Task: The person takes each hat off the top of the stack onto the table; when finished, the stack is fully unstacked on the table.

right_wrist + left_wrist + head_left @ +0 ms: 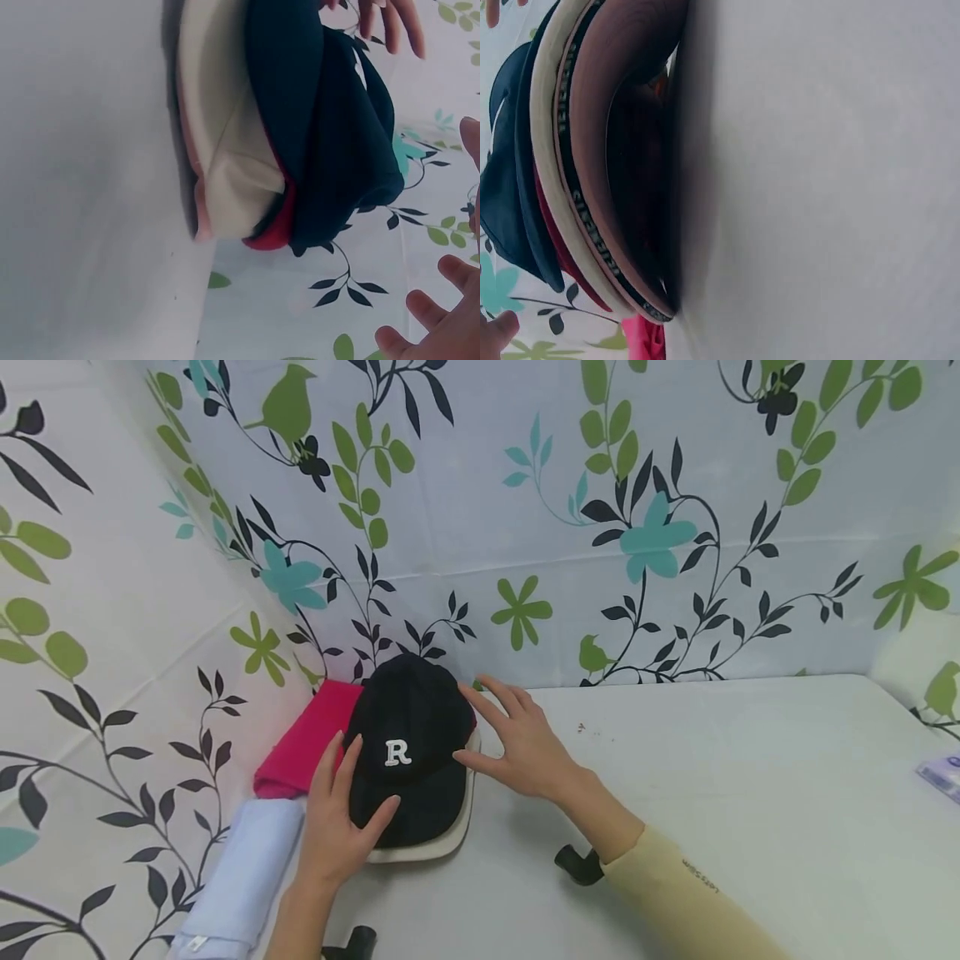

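Note:
A black cap (408, 718) with a white letter R tops a stack of nested caps on the white table. Beneath it the right wrist view shows a red cap (271, 231) and a cream cap (232, 150). Lowest is a pink cap (592, 97) with dark lettered trim on its brim. My left hand (333, 835), fingers spread, is at the stack's left side; whether it touches the black cap cannot be told. To the right my right hand (525, 747) is also spread, and the right wrist view has its fingers (427, 309) apart from the caps.
A folded bright pink cloth (311, 743) lies left of the caps, with a rolled light blue cloth (240, 868) nearer me. A purple and white packet (941, 777) sits at the right edge. Leaf-patterned fabric (480, 510) hangs behind the white table (712, 793).

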`<state>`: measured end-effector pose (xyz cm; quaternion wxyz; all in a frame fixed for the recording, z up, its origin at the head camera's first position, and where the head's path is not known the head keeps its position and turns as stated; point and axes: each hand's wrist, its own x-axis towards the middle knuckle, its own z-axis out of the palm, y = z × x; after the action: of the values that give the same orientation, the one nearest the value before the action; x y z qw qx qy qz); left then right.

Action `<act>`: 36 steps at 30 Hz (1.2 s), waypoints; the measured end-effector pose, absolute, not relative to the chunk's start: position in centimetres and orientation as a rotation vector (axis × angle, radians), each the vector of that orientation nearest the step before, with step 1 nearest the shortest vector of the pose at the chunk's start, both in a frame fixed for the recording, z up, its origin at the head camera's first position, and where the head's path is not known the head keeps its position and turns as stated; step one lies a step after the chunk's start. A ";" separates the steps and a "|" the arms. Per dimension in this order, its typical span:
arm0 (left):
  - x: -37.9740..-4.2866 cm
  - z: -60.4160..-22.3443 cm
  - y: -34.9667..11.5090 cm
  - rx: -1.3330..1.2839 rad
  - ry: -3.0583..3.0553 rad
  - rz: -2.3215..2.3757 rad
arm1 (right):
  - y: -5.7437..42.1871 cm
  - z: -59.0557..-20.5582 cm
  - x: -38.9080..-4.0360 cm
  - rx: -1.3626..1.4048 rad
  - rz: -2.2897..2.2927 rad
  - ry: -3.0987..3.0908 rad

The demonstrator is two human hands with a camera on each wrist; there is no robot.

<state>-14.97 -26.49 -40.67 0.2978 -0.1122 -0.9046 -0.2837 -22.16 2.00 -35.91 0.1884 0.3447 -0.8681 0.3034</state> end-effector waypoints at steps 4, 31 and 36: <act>-15.1 -40.8 -26.9 -0.234 -2.437 -0.847 | 1.0 -35.8 -22.5 0.946 0.911 -2.459; -15.9 -42.3 -29.5 0.025 -2.443 -1.324 | -4.8 -36.1 -25.9 0.839 1.386 -2.393; -16.0 -42.5 -29.5 0.055 -2.454 -1.396 | -5.0 -36.3 -25.9 0.811 1.426 -2.358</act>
<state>-16.05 -29.53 -42.47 0.1583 0.0193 -0.8580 -0.4882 -25.91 -5.03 -36.34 0.1342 0.2798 -0.8134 0.4920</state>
